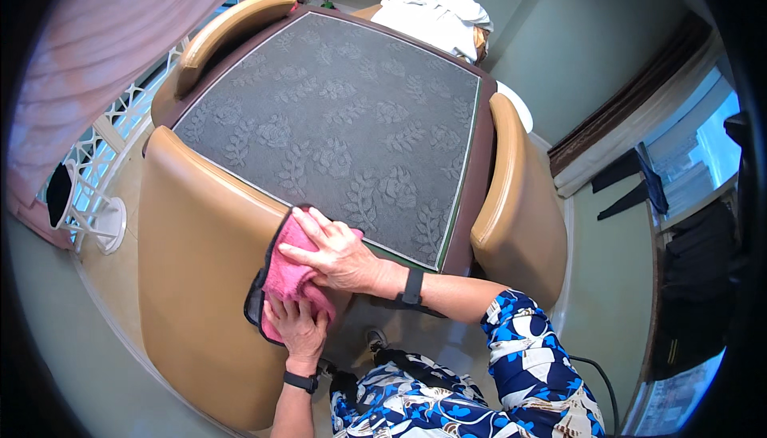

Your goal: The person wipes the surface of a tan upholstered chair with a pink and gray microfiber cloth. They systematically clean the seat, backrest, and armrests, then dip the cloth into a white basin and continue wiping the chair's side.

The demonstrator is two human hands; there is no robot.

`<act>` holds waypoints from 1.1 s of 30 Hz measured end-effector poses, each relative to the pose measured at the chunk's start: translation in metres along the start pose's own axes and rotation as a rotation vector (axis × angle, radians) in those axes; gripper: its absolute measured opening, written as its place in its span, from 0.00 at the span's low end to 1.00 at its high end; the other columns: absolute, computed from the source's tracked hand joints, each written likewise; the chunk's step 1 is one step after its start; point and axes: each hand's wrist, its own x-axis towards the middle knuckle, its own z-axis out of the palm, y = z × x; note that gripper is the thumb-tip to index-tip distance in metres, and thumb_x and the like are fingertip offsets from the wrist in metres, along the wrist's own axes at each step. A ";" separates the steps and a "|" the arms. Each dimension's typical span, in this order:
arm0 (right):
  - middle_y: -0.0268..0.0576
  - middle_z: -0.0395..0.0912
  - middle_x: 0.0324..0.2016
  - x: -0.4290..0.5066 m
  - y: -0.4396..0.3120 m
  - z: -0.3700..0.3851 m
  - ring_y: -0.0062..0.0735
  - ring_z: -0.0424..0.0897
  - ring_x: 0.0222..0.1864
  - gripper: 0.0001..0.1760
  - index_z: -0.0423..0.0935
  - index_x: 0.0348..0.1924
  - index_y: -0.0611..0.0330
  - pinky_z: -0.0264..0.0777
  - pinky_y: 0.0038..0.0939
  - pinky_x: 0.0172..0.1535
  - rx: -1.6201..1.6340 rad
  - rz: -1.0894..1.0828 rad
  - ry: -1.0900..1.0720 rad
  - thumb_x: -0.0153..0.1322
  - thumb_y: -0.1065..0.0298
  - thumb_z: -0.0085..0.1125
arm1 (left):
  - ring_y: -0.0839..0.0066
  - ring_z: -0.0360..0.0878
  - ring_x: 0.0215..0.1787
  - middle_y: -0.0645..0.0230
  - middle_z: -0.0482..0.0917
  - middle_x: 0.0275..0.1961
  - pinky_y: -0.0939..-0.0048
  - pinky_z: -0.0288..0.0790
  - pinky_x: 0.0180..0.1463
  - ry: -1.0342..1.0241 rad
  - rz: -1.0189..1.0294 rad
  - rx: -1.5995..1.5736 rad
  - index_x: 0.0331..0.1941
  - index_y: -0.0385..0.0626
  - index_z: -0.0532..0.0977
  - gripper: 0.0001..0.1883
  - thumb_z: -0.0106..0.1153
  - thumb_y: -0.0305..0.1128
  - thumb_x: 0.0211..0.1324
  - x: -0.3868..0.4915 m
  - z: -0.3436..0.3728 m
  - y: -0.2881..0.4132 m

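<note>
A pink cloth with a dark edge (286, 267) lies folded over the right part of the backrest of a tan leather-look chair (204, 258). Both hands press on it. My right hand (338, 255) rests on the cloth's upper part, by the table corner, fingers spread. Below it, my left hand (298, 327) lies on the cloth's lower part with its fingertips on the pink fabric. Beyond the hands is a square table (335, 102) with a dark grey, flower-patterned top and a brown rim.
More tan chairs stand at the table's left (230, 25) and right (509, 198). White fabric (434, 13) is heaped behind the far edge. A white stand (111, 225) is on the floor at left, near a pink curtain (108, 60). Dark clothes (698, 282) hang at right.
</note>
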 end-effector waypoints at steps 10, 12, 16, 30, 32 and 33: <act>0.63 0.57 0.63 0.020 0.002 0.003 0.60 0.68 0.59 0.41 0.70 0.58 0.41 0.74 0.46 0.42 -0.065 0.064 0.003 0.51 0.55 0.72 | 0.44 0.47 0.72 0.48 0.63 0.60 0.39 0.40 0.71 0.006 -0.068 0.015 0.54 0.37 0.68 0.31 0.48 0.50 0.51 0.020 0.009 0.002; 0.63 0.57 0.63 0.022 0.001 0.003 0.59 0.67 0.60 0.40 0.69 0.58 0.41 0.75 0.47 0.42 -0.080 0.090 -0.015 0.52 0.55 0.72 | 0.44 0.47 0.72 0.48 0.62 0.63 0.39 0.39 0.71 0.002 -0.073 0.008 0.55 0.37 0.67 0.32 0.48 0.49 0.51 0.021 0.009 0.001; 0.62 0.58 0.63 0.021 0.000 0.002 0.59 0.67 0.60 0.41 0.69 0.59 0.41 0.75 0.47 0.43 -0.092 0.092 -0.010 0.53 0.55 0.71 | 0.45 0.43 0.74 0.47 0.58 0.66 0.40 0.38 0.71 0.005 -0.075 0.024 0.57 0.37 0.66 0.33 0.48 0.49 0.51 0.021 0.009 0.000; 0.59 0.60 0.62 0.024 -0.006 0.005 0.56 0.70 0.58 0.40 0.69 0.59 0.40 0.75 0.46 0.42 -0.119 0.109 0.010 0.53 0.57 0.69 | 0.51 0.38 0.76 0.52 0.48 0.74 0.45 0.35 0.73 -0.024 -0.146 0.039 0.65 0.40 0.59 0.38 0.43 0.55 0.57 0.013 0.006 -0.004; 0.59 0.60 0.62 0.024 -0.005 0.006 0.56 0.70 0.57 0.40 0.69 0.59 0.40 0.75 0.46 0.42 -0.105 0.101 0.029 0.52 0.58 0.69 | 0.52 0.38 0.76 0.52 0.48 0.74 0.45 0.35 0.73 -0.012 -0.159 0.035 0.67 0.41 0.57 0.39 0.39 0.59 0.59 0.009 0.006 -0.003; 0.60 0.60 0.62 0.024 -0.004 0.007 0.56 0.70 0.57 0.41 0.69 0.59 0.41 0.75 0.46 0.42 -0.098 0.100 0.032 0.52 0.58 0.69 | 0.52 0.38 0.76 0.53 0.47 0.74 0.45 0.35 0.73 -0.001 -0.159 0.036 0.67 0.42 0.56 0.40 0.38 0.61 0.60 0.008 0.007 -0.003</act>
